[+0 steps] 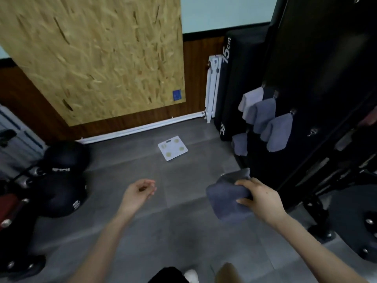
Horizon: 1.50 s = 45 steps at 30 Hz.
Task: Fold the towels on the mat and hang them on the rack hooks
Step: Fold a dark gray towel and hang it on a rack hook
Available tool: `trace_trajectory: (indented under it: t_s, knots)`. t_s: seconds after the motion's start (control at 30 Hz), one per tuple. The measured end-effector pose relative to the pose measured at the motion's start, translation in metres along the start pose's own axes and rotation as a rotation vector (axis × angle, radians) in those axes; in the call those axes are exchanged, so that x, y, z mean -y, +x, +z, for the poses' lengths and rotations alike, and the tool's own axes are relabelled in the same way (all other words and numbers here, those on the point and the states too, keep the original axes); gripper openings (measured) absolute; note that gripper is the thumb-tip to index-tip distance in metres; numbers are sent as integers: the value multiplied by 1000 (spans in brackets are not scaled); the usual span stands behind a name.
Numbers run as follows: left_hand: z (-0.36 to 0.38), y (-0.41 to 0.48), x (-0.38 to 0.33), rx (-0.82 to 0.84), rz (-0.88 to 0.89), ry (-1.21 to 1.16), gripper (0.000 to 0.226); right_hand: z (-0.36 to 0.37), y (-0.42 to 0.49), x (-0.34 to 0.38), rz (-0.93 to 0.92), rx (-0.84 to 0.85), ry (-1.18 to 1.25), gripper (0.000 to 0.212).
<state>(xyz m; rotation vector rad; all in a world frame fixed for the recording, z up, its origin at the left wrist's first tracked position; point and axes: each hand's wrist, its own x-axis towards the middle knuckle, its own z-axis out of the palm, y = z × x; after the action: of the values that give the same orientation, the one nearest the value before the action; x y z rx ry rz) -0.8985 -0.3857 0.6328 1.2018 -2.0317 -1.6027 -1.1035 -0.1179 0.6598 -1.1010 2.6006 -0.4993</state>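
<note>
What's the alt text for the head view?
The right hand grips a folded grey towel beside a black rack where four towels hang; the left hand is loosely curled and empty. A white scale lies on the grey floor.

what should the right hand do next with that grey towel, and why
Probably raise the grey towel toward the bare hook on the rack: the right hand grips it, and neighbouring hooks carry hung towels.

A white scale [172, 148] lies on the grey floor [142, 231], near a chipboard panel [98, 58] set against the wall. Two black balls [65, 158] sit at the left. A white radiator [213, 86] stands just beside a black block [236, 82] marked 15cm.
</note>
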Motion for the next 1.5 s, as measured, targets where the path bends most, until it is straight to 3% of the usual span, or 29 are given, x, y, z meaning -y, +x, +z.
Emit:
trace_trajectory:
  t_s: [0.3,0.5,0.77,0.97,1.17,1.33,1.5]
  knots:
    - [76,190,-106,75,90,-25,9,-60,171,-64,32,-71,-25,40]
    - [148,297,-167,132,110,-54,17,-91,267,-126,45,-83,-29,39]
    - [271,378,-228,442,183,30,13,-114,329,-182,101,-143,50,37]
    - [374,384,-239,756,313,73,13,-118,324,-219,207,-200,206,43]
    - [451,350,-248,962,397,-19,23,-135,303,-264,318,-133,520,52]
    - [516,312,-249,1092,177,-123,29,-152,279,-313,318,-134,888,52]
    - [561,279,-230,1111,48,-100,21,-140,257,-365,457,-226,1052,41]
